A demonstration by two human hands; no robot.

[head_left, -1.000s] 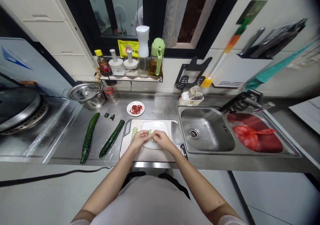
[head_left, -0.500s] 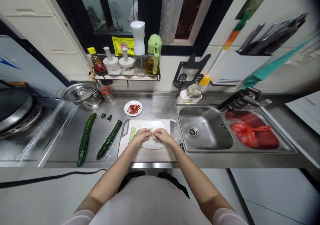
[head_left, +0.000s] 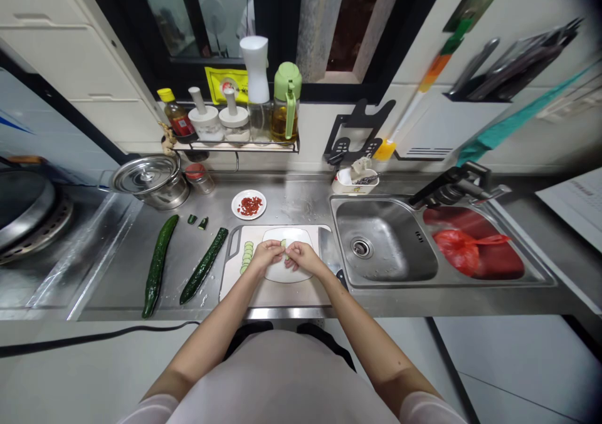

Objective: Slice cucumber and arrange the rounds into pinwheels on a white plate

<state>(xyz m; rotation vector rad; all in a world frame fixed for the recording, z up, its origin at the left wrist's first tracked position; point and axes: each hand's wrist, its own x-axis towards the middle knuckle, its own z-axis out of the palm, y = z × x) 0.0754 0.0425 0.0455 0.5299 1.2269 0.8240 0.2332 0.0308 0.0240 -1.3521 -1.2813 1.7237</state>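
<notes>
Over a white plate [head_left: 289, 276], my left hand [head_left: 266, 254] and my right hand [head_left: 303, 258] meet with fingers pinched on pale green cucumber slices [head_left: 284, 243], partly hidden by the fingertips. The plate rests on a light cutting board [head_left: 261, 295] with a grey handle. An overlapping row of cucumber slices [head_left: 247, 256] lies on the board, left of my left hand. Further left on the steel counter are a long whole cucumber [head_left: 160, 264], a cut cucumber [head_left: 204, 266] and two small cucumber ends [head_left: 202, 223].
A small dish of chopped red pieces [head_left: 249, 206] sits behind the board. A lidded pot [head_left: 153, 182] and a red-lidded jar [head_left: 200, 178] stand at back left. To the right is the sink [head_left: 390, 242], with a red bag [head_left: 458, 251] in its second basin. A knife handle [head_left: 342, 278] shows beside the board.
The view has shifted slightly. Both hands stay together over the plate, with small finger movements around the cucumber slices; the right fingers look a little more spread.
</notes>
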